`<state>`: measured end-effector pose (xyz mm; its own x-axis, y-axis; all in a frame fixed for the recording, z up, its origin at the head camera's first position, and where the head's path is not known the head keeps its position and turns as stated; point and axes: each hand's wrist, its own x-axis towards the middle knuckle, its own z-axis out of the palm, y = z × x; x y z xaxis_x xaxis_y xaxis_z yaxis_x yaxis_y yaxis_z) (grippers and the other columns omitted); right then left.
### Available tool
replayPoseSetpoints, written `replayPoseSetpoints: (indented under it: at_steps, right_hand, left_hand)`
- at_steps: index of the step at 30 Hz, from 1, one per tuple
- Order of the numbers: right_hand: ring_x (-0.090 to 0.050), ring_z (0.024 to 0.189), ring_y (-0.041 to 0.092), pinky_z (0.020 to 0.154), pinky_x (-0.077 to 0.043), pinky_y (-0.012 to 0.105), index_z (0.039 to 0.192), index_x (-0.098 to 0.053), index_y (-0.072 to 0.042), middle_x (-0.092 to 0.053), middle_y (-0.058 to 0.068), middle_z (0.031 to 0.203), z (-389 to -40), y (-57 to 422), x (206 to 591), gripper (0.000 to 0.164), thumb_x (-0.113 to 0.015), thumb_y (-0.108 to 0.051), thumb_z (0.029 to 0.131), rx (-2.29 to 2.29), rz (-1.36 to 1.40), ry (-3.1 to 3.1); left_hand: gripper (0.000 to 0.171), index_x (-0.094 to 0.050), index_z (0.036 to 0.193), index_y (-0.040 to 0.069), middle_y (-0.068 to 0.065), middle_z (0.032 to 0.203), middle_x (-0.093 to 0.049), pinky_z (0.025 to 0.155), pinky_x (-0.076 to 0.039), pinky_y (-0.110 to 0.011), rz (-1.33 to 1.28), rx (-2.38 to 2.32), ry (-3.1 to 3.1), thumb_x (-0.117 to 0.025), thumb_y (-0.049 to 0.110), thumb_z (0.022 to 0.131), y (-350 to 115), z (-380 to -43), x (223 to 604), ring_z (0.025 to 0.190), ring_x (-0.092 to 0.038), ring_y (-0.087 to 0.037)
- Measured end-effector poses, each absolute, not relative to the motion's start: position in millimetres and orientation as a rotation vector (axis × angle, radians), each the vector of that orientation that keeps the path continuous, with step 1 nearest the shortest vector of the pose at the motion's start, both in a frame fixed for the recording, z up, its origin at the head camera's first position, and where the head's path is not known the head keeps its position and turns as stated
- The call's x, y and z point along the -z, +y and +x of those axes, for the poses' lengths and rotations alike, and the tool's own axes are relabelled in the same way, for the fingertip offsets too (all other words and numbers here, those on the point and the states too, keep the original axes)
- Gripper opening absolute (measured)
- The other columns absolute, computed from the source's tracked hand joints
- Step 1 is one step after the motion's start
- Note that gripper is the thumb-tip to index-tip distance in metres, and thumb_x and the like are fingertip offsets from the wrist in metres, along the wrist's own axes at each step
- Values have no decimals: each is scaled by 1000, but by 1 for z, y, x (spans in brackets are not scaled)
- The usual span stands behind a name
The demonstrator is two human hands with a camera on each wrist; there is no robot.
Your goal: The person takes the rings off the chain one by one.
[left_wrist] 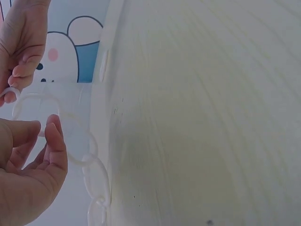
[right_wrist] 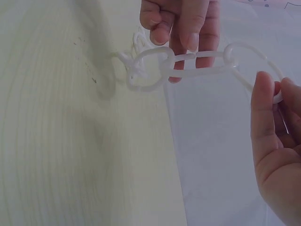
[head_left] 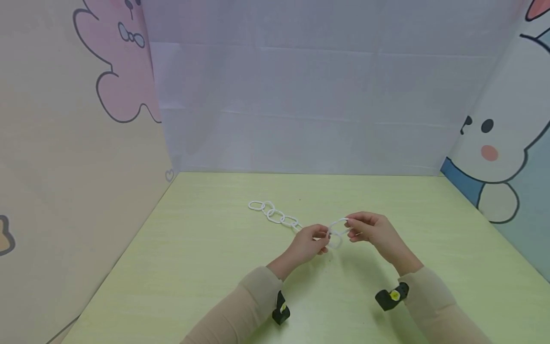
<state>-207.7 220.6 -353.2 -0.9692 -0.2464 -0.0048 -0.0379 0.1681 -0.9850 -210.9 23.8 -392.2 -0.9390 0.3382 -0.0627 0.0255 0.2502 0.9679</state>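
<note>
A white plastic chain (head_left: 275, 217) made of several oval links lies partly on the table, its near end raised between the two hands. My left hand (head_left: 307, 244) pinches one link (right_wrist: 202, 72) between thumb and fingertips. The right hand (head_left: 373, 233) pinches the neighbouring link (right_wrist: 254, 56) at its outer end, and the two links are joined. In the left wrist view the left hand (left_wrist: 35, 169) is close up, with more links hanging below it. The right wrist view shows the right hand (right_wrist: 277, 146) at the right, with the link's end partly hidden by its fingertips.
A pale yellow-green tabletop (head_left: 180, 267) lies under the hands. A plain white backdrop (head_left: 318, 95) stands behind it. Side panels with cartoon figures, a pink one (head_left: 124, 81) and a white rabbit (head_left: 490, 138), rise left and right.
</note>
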Motion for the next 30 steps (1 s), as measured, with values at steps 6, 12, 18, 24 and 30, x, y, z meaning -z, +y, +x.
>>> replayPoseSetpoints:
  at_steps: [6, 12, 18, 24, 30]
  right_hand:
    - [-61, 72, 14, 69, -53, 30, 113, -51, 15, -62, 13, 89, -208, 222, 353, 39, -58, -16, 92, 1924, -300, 2273]
    - [-61, 72, 14, 69, -53, 30, 114, -51, 16, -61, 15, 89, -207, 224, 354, 38, -57, -14, 92, 1945, -289, 2249]
    - [-61, 71, 14, 69, -53, 30, 114, -51, 16, -62, 7, 85, -207, 227, 356, 37, -57, -13, 92, 1958, -287, 2225]
    - [-61, 72, 14, 69, -53, 30, 116, -47, 19, -62, 6, 87, -207, 228, 357, 42, -58, -14, 92, 1956, -278, 2221]
    - [-61, 72, 15, 69, -53, 30, 116, -50, 16, -62, 6, 91, -206, 230, 357, 39, -57, -15, 92, 1935, -272, 2242]
  left_hand:
    - [14, -60, 103, 3, -12, 96, -64, 58, -50, -24, 332, -1785, 2242, -59, 4, 89, 22, -211, 393, 61, -59, -11]
    - [17, -59, 107, 1, -11, 94, -65, 51, -48, -22, 327, -1792, 2244, -55, 4, 91, 22, -212, 395, 55, -59, -11]
    - [19, -61, 110, 4, -8, 95, -62, 49, -49, -22, 318, -1824, 2280, -54, 2, 92, 21, -212, 392, 53, -60, -12]
    - [19, -63, 109, 8, -4, 98, -59, 47, -48, -23, 307, -1825, 2307, -56, 6, 92, 21, -212, 389, 52, -60, -14]
    - [16, -65, 106, 10, -4, 102, -61, 45, -47, -26, 343, -1795, 2318, -55, 11, 93, 25, -211, 388, 53, -62, -17]
